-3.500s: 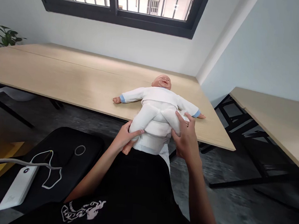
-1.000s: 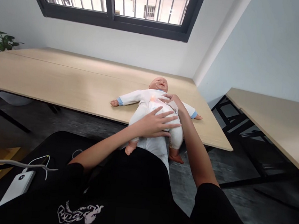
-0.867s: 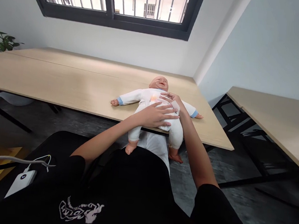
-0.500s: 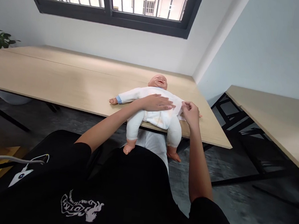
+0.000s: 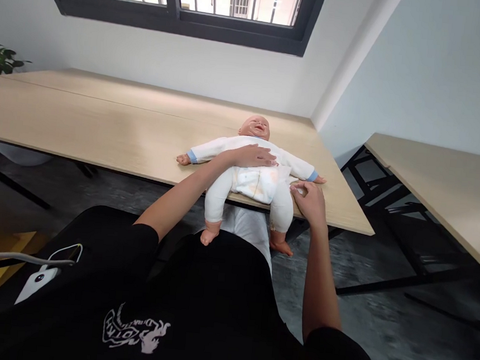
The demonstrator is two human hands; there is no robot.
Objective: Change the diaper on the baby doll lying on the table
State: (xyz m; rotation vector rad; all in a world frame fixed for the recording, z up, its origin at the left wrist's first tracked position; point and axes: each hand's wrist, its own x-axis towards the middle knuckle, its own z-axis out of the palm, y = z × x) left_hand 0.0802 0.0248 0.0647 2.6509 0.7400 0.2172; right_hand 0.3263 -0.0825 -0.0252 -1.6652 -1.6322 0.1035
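Observation:
A baby doll (image 5: 221, 146) in a white suit with blue cuffs lies on its back at the table's front edge, its legs hanging over. Around its hips is a white diaper (image 5: 254, 182) with pale coloured prints. My left hand (image 5: 254, 156) rests flat on the doll's belly, fingers stretched out, just above the diaper's front edge. Beside the doll's hip, my right hand (image 5: 310, 202) has its thumb and fingers pinched at the white side flap of the diaper. The fingertips partly hide that flap.
The doll lies on a long wooden table (image 5: 122, 130) below a window. A second table (image 5: 445, 181) stands to the right, past a gap. At lower left, a white device (image 5: 37, 283) with a cable lies on a black chair (image 5: 97, 218).
My right hand has moved down from the diaper's front toward the doll's hip, uncovering the doll's sleeve and blue cuff. My left hand has shifted slightly up the belly, showing more diaper.

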